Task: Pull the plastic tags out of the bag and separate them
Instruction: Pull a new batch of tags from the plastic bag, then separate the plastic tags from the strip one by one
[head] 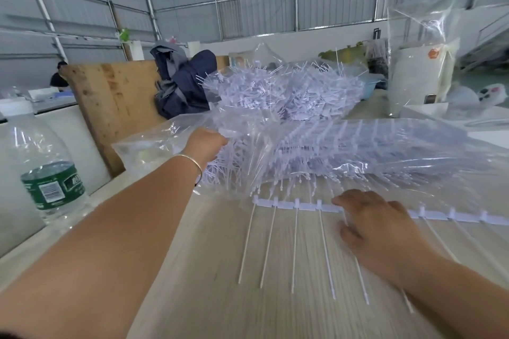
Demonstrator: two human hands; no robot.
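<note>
A clear plastic bag (358,151) full of white plastic tags lies across the pale wooden table (214,297). My left hand (205,144) grips the bag's edge at its left side and lifts it. One strip of tags (297,205), a white bar with long thin stems pointing toward me, lies on the table just outside the bag. My right hand (377,226) rests on that strip near its middle, fingers curled over the bar and a stem. A loose heap of white tags (281,91) is piled behind the bag.
A water bottle (41,162) with a green label stands at the left table edge. A wooden board (110,102) leans behind it, with dark blue cloth (184,82) beside it. An upright clear bag (421,63) stands at the back right. A person (57,77) sits far left.
</note>
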